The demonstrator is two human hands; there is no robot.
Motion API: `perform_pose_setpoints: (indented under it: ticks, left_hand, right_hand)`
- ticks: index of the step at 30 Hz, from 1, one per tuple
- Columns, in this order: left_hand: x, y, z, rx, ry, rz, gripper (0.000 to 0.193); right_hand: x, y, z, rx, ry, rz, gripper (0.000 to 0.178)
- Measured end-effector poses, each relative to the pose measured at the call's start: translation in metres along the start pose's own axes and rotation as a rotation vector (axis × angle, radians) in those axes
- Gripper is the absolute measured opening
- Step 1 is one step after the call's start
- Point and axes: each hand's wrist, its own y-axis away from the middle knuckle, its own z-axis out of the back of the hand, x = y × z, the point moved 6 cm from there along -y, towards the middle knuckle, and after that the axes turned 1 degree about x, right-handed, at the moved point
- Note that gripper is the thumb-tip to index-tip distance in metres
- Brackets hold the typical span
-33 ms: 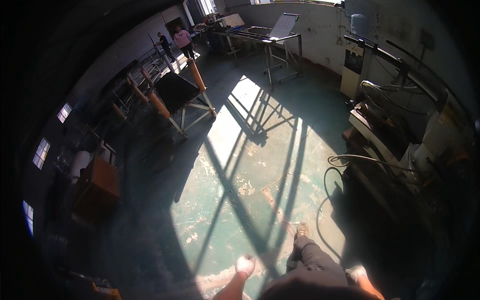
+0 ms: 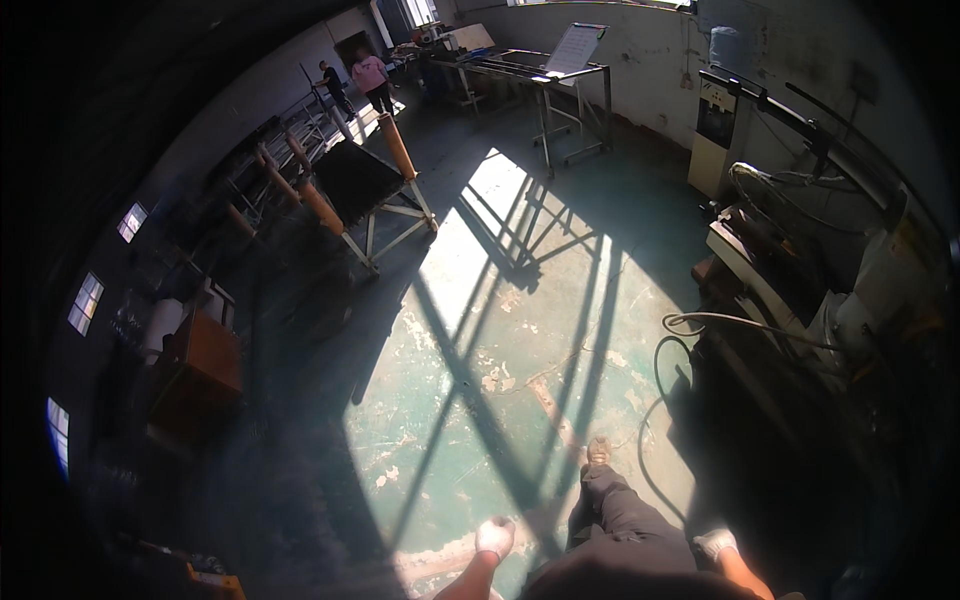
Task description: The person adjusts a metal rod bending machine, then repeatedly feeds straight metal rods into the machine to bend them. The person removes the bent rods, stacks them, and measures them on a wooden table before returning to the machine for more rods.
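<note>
My left hand point(image 2: 495, 537), in a pale work glove, hangs over the sunlit floor with its fingers curled into a loose fist. Nothing shows in it. Beside my right thigh is my right hand point(image 2: 714, 543), gloved as well, its fingers curled in toward the leg. I see no object in that one either, though glare and the thigh hide part of it. Between the hands are my grey trousers point(image 2: 625, 515), with one brown shoe point(image 2: 598, 450) set forward on the green floor point(image 2: 450, 440).
A metal stand with orange rollers point(image 2: 398, 150) is ahead left, a brown box point(image 2: 205, 360) farther left. Two people point(image 2: 370, 80) are at the back. A frame table point(image 2: 500, 62) holds a white board. At right are a water dispenser point(image 2: 712, 130), machinery and a looping hose point(image 2: 690, 322).
The view has shifted slightly, so the room sits a little to the right and the shoe a bit higher. My hands keep nearly the same pose.
</note>
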Motion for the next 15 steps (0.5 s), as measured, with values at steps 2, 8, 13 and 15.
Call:
perform_pose_setpoints:
  ticks: [2, 8, 13, 15]
  left_hand:
    - [0.01, -0.014, -0.01, 0.158, 0.039, 0.085, 0.046]
    - [-0.04, -0.108, 0.05, 0.542, -0.13, 0.114, 0.045]
    - [-0.097, -0.259, 0.245, -0.096, 0.069, -0.071, 0.04]
    - [-0.096, -0.307, 0.301, -0.336, 0.332, -0.037, 0.038]
  right_hand:
    - [0.05, -0.031, 0.039, -0.006, -0.119, -0.093, 0.049]
    - [0.239, -0.128, 0.17, -0.303, 0.129, 0.06, 0.049]
    - [0.521, -0.132, 0.262, -0.26, 0.027, 0.12, 0.051]
    - [0.656, -0.121, 0.275, -0.218, 0.002, 0.22, 0.051]
